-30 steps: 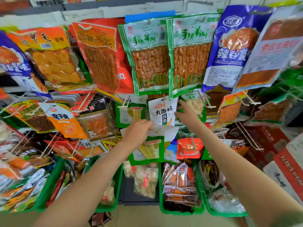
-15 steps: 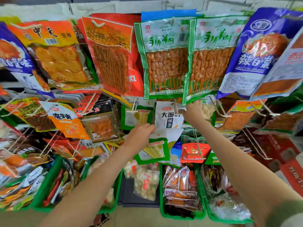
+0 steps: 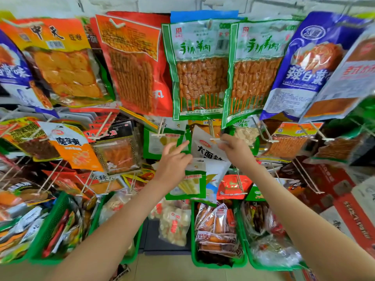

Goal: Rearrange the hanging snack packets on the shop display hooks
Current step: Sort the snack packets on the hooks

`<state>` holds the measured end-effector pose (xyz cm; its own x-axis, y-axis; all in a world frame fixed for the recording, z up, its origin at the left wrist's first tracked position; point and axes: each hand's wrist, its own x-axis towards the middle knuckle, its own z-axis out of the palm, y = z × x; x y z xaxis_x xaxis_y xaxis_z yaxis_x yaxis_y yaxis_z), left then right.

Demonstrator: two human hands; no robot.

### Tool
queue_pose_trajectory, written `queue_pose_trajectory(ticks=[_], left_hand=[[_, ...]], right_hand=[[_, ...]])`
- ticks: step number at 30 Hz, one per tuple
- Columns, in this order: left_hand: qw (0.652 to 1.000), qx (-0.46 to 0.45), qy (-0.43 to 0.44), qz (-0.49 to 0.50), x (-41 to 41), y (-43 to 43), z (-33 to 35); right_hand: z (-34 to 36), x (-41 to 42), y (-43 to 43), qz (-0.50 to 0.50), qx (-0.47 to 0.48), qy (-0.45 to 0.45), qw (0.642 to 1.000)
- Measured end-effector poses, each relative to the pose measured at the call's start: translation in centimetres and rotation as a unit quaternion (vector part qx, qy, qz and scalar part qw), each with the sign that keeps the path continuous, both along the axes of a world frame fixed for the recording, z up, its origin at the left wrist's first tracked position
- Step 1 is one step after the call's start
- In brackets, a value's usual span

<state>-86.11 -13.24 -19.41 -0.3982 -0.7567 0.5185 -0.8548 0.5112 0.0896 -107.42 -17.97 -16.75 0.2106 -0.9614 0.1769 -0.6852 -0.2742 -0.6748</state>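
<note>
- Head view: the fingers of the right hand are curled and pinch the top right corner of a white packet printed with black characters.
- That corner sits right at the tip of a hook in the middle row of the display. Whether the packet's hole is over the hook cannot be told.
- On the left hand the index finger and thumb stick out straight, pointing up and to the right. The lower fingers curl over the top edge of a green-edged packet.
- The green-edged packet hangs down from that grip. It is in front of the white packet's lower part and just left of the right wrist.
- Both bare forearms reach up from the bottom corners of the picture toward the middle of the display.
- In the top row, two green skewer packets hang side by side, their lower edges just above the right hand.
- A red packet hangs just below the right wrist.
- Green baskets along the display's bottom edge hold loose packets.
</note>
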Motion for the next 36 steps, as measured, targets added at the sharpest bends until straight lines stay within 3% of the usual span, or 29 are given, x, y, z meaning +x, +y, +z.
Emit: queue_pose_trajectory(ticks=[5, 14, 19, 22, 25, 29, 32, 36], left_hand=[[0.999, 0.007, -0.003, -0.052, -1.1, 0.8, -0.3], [0.991, 0.126, 0.019, -0.049, 0.2, 3.0, -3.7], [0.982, 0.175, 0.068, -0.024, 2.3, 5.5, -6.3], [0.972, 0.229, 0.056, 0.022, 3.4, 6.5, -8.0], [0.966, 0.253, 0.048, 0.027, 4.4, 7.1, -9.3], [0.932, 0.358, -0.028, 0.055, 6.3, 8.6, -14.6], [0.921, 0.382, -0.068, 0.038, 8.4, 10.7, -19.8], [0.906, 0.417, -0.056, 0.056, 10.8, 13.5, -26.6]], right_hand=[[0.2, -0.1, 2.7, 0.125, 0.024, 0.095, 0.987], [-3.4, 1.8, 6.1, 0.139, 0.152, 0.099, 0.974], [-7.4, 3.2, 7.7, 0.163, 0.260, 0.133, 0.942], [-10.2, 4.6, 8.6, 0.197, 0.274, 0.164, 0.927], [-13.7, 6.4, 8.8, 0.178, 0.270, 0.149, 0.934], [-20.5, 8.2, 9.5, 0.178, 0.293, 0.151, 0.927], [-25.3, 9.8, 11.1, 0.208, 0.311, 0.188, 0.908], [-31.6, 11.1, 13.2, 0.231, 0.335, 0.242, 0.881]])
